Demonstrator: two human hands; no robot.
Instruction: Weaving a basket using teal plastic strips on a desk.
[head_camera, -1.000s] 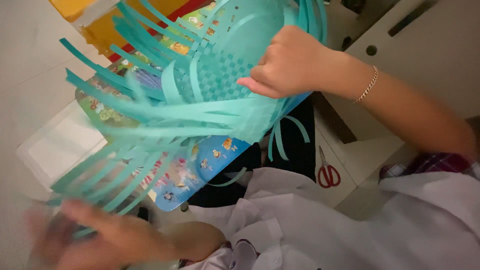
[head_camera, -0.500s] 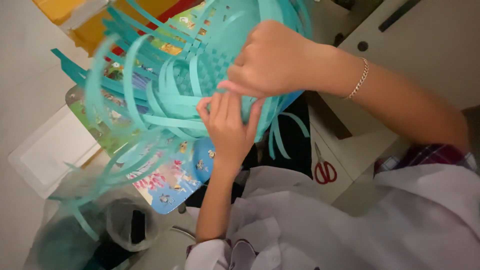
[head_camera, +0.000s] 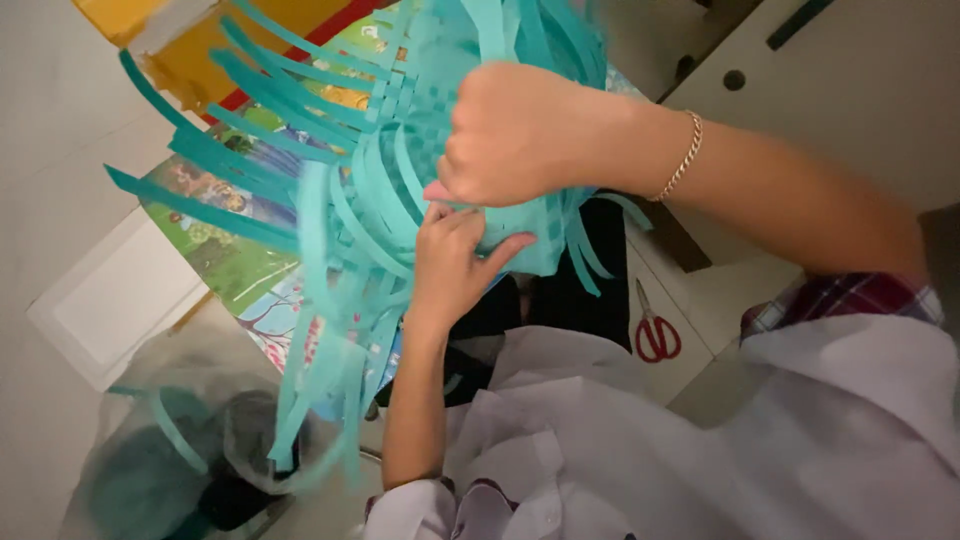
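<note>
A: How do the two hands hold it?

B: The right hand (head_camera: 520, 135) is closed into a loose fist, and its fingers pinch the woven teal paper piece (head_camera: 440, 130) at the dense middle part. The left hand (head_camera: 455, 265) comes from below; its fingers are half open, the thumb presses one strip against the weave, and the palm is not closed around anything.

A: Where is the piece?

B: It is lifted in the air between the hands, above the colourful picture mat (head_camera: 235, 260), not resting on it.

A: How will it handle, in your opinion?

B: I judge it very light and soft. The loose strips (head_camera: 320, 300) hang and bend freely, so they can tear or crease easily. The woven centre looks firmer, so that is the better place to take hold, not the free ends.

A: What is different from half a second ago?

B: Little. The left hand was already under the weave; now it sits slightly lower with the thumb more spread. One second ago it was far down, blurred, away from the piece.

A: And around?

B: Red scissors (head_camera: 655, 335) lie at the right, and a clear plastic bag (head_camera: 170, 450) is at the lower left corner.
</note>
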